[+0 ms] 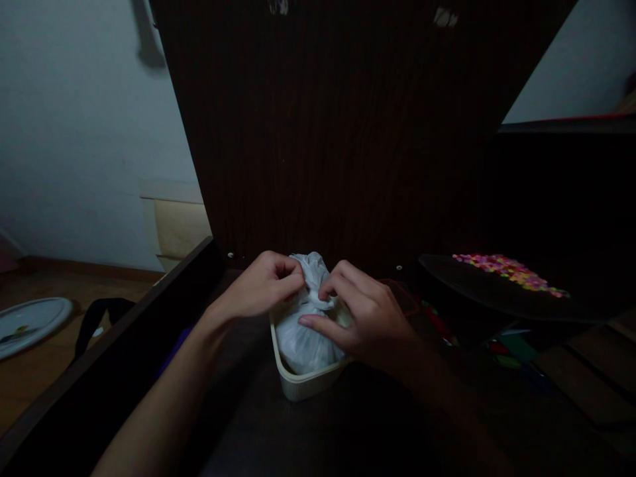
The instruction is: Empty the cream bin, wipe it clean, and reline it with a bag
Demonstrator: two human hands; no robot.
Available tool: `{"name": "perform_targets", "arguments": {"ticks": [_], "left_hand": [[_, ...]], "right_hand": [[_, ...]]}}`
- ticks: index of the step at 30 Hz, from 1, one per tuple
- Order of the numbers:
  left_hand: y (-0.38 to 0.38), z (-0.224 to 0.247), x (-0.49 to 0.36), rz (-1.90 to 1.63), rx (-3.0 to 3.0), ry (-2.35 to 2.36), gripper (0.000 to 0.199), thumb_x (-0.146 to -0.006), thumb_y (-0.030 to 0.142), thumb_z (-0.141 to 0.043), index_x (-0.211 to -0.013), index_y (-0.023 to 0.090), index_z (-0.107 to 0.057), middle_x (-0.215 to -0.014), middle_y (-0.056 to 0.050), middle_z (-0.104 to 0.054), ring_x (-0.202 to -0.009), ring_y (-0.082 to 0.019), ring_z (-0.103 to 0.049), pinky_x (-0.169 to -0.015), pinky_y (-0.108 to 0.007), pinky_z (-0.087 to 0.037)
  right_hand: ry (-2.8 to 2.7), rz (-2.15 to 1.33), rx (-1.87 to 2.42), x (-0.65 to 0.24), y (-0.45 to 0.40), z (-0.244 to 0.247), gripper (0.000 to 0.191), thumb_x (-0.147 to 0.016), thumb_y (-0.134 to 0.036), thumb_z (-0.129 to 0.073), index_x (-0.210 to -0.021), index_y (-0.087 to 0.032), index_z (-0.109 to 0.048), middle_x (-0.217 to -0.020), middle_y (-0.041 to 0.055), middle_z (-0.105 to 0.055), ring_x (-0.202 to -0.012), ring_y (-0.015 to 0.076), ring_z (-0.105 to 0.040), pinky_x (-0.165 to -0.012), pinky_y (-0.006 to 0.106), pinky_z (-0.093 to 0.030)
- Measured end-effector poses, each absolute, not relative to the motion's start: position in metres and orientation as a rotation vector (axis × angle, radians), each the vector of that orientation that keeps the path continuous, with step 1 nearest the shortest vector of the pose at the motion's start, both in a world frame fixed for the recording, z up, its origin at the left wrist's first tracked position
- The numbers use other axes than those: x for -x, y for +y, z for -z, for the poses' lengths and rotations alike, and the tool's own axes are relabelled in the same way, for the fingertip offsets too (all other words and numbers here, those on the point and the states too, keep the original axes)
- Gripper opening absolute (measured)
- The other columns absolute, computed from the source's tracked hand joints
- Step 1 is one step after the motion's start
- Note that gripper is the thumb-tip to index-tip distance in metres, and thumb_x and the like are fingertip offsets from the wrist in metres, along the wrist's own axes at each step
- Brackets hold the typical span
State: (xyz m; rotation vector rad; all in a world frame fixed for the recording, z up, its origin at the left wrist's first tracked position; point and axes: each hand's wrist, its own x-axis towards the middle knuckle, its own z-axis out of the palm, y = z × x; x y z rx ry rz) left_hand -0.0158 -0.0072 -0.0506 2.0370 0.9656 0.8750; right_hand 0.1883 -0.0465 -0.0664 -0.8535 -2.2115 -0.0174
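Note:
A white plastic bag (pixel 305 334), knotted at its top, sits inside a cream-coloured basket (pixel 309 386) on a dark surface. My left hand (pixel 265 285) pinches the bag beside the knot, thumb and index finger together. On the other side of the knot is my right hand (pixel 365 311), its index finger curled against the knot and its thumb apart, lying over the bag's front. What the bag holds is hidden.
A dark wooden panel (pixel 328 132) rises behind the basket. To the right, a dark item (pixel 477 285) carries a strip of colourful pieces (pixel 511 271). A low dark side board (pixel 124 331) runs along the left, with a white oval object (pixel 37 321) on the floor beyond.

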Motion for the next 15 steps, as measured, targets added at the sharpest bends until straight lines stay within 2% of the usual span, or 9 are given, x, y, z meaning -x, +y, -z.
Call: {"name": "perform_targets", "arguments": {"ticks": [3,6,9,12,15], "left_hand": [[-0.014,0.048,0.011,-0.877,-2.044,0.978,0.021,-0.074,0.025,-0.05,-0.056,0.015,-0.054,-0.052,0.005,-0.047,-0.051,-0.008,-0.04,-0.048,-0.019,-0.03],[-0.014,0.048,0.01,-0.871,-2.043,0.989,0.022,-0.075,0.026,-0.05,-0.057,0.015,-0.055,-0.052,0.004,-0.047,-0.051,-0.008,-0.04,-0.048,-0.02,-0.03],[-0.008,0.053,0.013,-0.881,-2.082,1.052,0.021,-0.074,0.027,-0.051,-0.056,0.016,-0.053,-0.052,0.005,-0.046,-0.051,-0.008,-0.039,-0.048,-0.02,-0.028],[0.001,0.059,0.016,-0.882,-2.11,1.093,0.022,-0.074,0.028,-0.052,-0.056,0.016,-0.052,-0.053,0.005,-0.044,-0.053,-0.008,-0.038,-0.049,-0.02,-0.027],[0.006,0.062,0.017,-0.861,-2.064,1.064,0.022,-0.074,0.029,-0.052,-0.058,0.015,-0.054,-0.054,0.005,-0.045,-0.053,-0.008,-0.038,-0.049,-0.02,-0.029]], "right_hand": [[-2.239,0.279,0.931,-0.182,-0.048,0.072,0.015,-0.093,-0.025,-0.066,-0.083,-0.019,-0.057,-0.084,0.0038,-0.057,-0.075,0.0178,-0.053,-0.059,0.031,-0.035],[-2.297,0.306,0.978,-0.184,-0.045,0.072,0.013,-0.096,-0.021,-0.061,-0.084,-0.019,-0.056,-0.084,0.0041,-0.057,-0.074,0.0178,-0.051,-0.057,0.032,-0.033],[-2.365,0.16,0.881,-0.193,-0.04,0.067,0.017,-0.097,-0.019,-0.058,-0.081,-0.02,-0.052,-0.083,0.0027,-0.055,-0.073,0.0167,-0.05,-0.06,0.031,-0.034],[-2.382,-0.131,0.718,-0.203,-0.035,0.061,0.019,-0.096,-0.014,-0.055,-0.079,-0.02,-0.05,-0.083,0.0006,-0.052,-0.075,0.0149,-0.05,-0.064,0.028,-0.037],[-2.313,-0.271,0.749,-0.207,-0.032,0.06,0.017,-0.095,-0.017,-0.059,-0.08,-0.02,-0.052,-0.085,-0.0002,-0.053,-0.076,0.0136,-0.052,-0.067,0.026,-0.039]]}}
